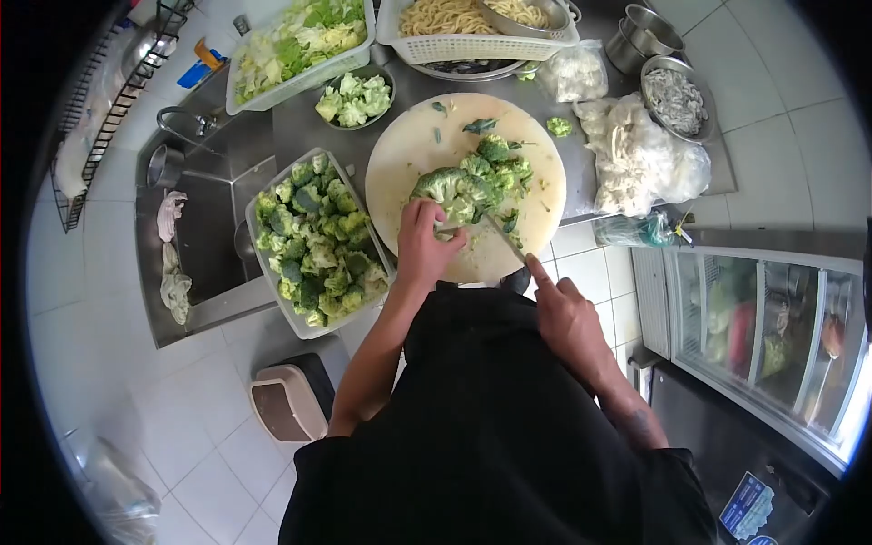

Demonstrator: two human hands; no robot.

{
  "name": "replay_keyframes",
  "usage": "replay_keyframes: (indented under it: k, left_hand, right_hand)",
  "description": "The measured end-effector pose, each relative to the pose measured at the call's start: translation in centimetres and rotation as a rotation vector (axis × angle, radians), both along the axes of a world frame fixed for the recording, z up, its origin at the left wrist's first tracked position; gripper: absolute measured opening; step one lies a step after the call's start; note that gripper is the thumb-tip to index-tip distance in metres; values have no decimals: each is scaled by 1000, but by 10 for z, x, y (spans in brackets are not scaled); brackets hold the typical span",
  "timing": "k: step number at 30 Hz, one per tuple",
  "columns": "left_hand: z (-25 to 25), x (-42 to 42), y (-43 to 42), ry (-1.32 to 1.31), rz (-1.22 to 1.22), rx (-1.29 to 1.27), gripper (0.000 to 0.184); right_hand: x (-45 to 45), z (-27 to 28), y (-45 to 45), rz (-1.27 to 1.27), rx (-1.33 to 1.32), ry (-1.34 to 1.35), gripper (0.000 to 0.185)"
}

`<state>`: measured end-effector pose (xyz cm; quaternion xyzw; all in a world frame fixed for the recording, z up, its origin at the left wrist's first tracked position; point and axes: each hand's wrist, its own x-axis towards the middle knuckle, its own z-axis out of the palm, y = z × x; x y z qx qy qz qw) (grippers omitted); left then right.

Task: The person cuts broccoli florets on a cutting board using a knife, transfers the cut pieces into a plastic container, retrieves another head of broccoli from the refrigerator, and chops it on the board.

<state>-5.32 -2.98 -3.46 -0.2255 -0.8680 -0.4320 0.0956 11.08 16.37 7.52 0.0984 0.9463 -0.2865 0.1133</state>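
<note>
A large broccoli head (451, 188) lies on the round cutting board (400, 136), with my left hand (427, 241) gripping its lower left side. My right hand (565, 313) is closed around the handle of a knife (506, 233), its blade pointing up and left against the broccoli. Cut florets (509, 168) and leaf scraps lie just right of the head. Left of the board, a white basket (265, 263) is heaped with broccoli pieces (318, 232).
At the back stand a basket of lettuce (304, 45), a bowl of cut cabbage (354, 100) and a noodle basket (445, 47). Bagged mushrooms (636, 159) and a metal bowl (677, 100) are right. A sink (209, 218) is left, a glass-door fridge (763, 336) right.
</note>
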Motion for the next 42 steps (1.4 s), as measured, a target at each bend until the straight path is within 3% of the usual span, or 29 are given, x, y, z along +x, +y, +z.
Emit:
replay_keyframes:
  k: [4, 8, 10, 14, 18, 20, 24, 30, 33, 36, 37, 38, 40, 42]
  left_hand:
    - [-6, -1, -9, -84, 70, 51, 40]
    - [-6, -9, -27, -361, 219, 305, 38]
    - [-5, -16, -36, -613, 248, 638, 32]
    - [6, -20, -37, -731, 301, 832, 30]
    - [18, -11, -18, -697, 370, 899, 30]
    - [20, -9, -13, -550, 389, 705, 30]
    - [12, -6, -7, -516, 385, 768, 29]
    - [9, 0, -3, -516, 456, 560, 28]
    - [14, 3, 4, -407, 383, 669, 27]
    - [26, 4, 11, -342, 353, 709, 27]
    - [32, 5, 12, -266, 335, 718, 27]
    - [35, 5, 14, -184, 318, 730, 28]
    - [33, 1, 10, -170, 298, 768, 29]
    - [27, 4, 1, -170, 305, 796, 30]
  right_hand:
    - [6, -9, 24, -110, 61, 63, 60]
    - [5, 2, 30, -153, 31, 57, 62]
    - [5, 0, 27, -87, -42, 110, 62]
    - [-3, 6, 5, 8, -103, 150, 58]
    - [-12, 6, -9, 68, -97, 134, 57]
    - [-19, 11, -10, 66, -87, 153, 57]
    - [-25, 16, -6, 80, -21, 150, 57]
    - [-25, 28, -5, 52, -32, 149, 59]
    - [-29, 53, -10, -46, -158, 529, 61]
    - [-26, 27, -11, -6, -185, 696, 58]
    - [-20, 19, -10, 39, -187, 433, 56]
    - [-13, 8, -6, 111, -8, 61, 56]
    - [1, -9, -2, 75, 9, -89, 56]
    - [3, 0, 7, 43, -37, -3, 56]
